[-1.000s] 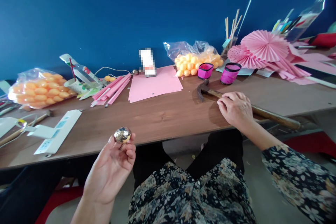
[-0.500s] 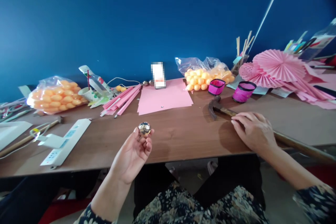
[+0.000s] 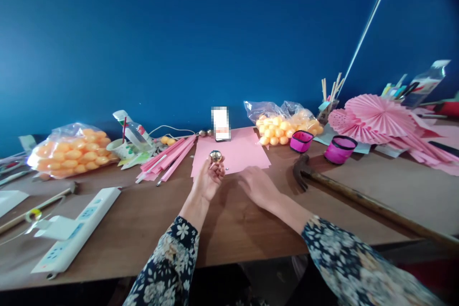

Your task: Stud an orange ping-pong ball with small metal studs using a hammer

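Observation:
A shiny metal ball point(image 3: 215, 156) sits in the raised fingertips of my left hand point(image 3: 207, 179), which is closed on it above the near edge of the pink paper sheets point(image 3: 247, 146). My right hand point(image 3: 258, 186) is low over the table beside the paper's near right corner; motion smears its fingers, so their closure is unclear. A tiny shiny bead point(image 3: 227, 169) lies on the paper between the hands. The claw hammer point(image 3: 344, 193) rests on the table to the right, apart from my right hand.
Bags of orange balls point(image 3: 73, 153) stand left and right at the back. Pink strips point(image 3: 168, 160), two magenta fabric rings point(image 3: 340, 149) and pink paper fans point(image 3: 376, 117) lie around. A white power strip point(image 3: 77, 229) and another hammer point(image 3: 39, 208) occupy the left. A phone point(image 3: 221, 124) leans behind the paper.
My right hand has left the hammer's handle and moved left toward the paper. My left hand has carried the metal ball forward to the paper's near edge. The view has tilted up.

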`<action>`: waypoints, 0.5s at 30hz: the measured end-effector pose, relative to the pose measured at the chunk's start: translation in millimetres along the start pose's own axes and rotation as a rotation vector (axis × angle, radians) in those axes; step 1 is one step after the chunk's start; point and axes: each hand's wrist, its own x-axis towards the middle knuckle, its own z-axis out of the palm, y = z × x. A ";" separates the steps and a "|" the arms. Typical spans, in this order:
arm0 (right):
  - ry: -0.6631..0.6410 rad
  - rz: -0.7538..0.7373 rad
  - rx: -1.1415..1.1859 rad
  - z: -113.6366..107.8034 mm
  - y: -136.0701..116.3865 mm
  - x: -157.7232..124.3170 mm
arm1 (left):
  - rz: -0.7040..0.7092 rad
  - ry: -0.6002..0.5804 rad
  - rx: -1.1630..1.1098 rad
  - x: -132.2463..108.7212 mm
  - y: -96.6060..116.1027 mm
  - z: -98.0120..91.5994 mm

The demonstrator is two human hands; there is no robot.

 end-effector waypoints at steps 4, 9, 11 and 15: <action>-0.032 0.080 -0.065 24.8 0.6 35.3 | -0.043 -0.029 0.046 15.8 10.5 -3.5; -0.024 0.085 -0.081 36.4 -8.2 55.4 | -0.005 -0.059 0.070 42.9 44.0 -0.9; -0.014 0.096 -0.085 37.9 -10.8 58.8 | 0.014 -0.086 0.057 46.9 48.8 -1.5; -0.004 0.092 -0.066 40.0 -8.9 61.6 | 0.003 -0.119 0.031 41.8 34.7 -11.9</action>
